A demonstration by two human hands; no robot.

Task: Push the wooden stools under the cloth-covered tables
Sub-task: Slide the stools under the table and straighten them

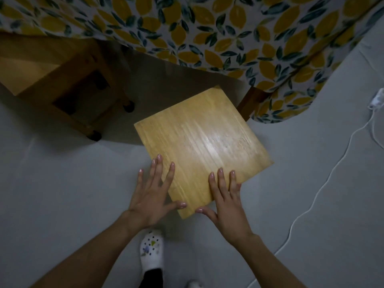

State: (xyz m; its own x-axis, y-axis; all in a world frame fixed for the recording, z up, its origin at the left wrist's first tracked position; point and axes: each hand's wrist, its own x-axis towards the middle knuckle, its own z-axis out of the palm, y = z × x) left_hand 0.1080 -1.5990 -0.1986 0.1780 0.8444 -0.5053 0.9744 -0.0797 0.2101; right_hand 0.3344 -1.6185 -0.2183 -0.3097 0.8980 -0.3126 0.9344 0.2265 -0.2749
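A wooden stool (202, 142) with a square, pale seat stands on the grey floor, seen from above, its far corner at the hem of the lemon-print tablecloth (218, 34). My left hand (154, 194) lies flat on the seat's near left edge, fingers spread. My right hand (225, 201) rests flat on the near right edge, fingers apart. Neither hand grips the seat. A second wooden stool (62, 80) stands at the left, partly beneath the cloth, its legs showing.
A wooden table leg (248, 102) shows under the cloth right of the stool. A white cable (324, 183) with a small plug block (377, 99) trails across the floor on the right. My white clog (151, 252) is below the hands.
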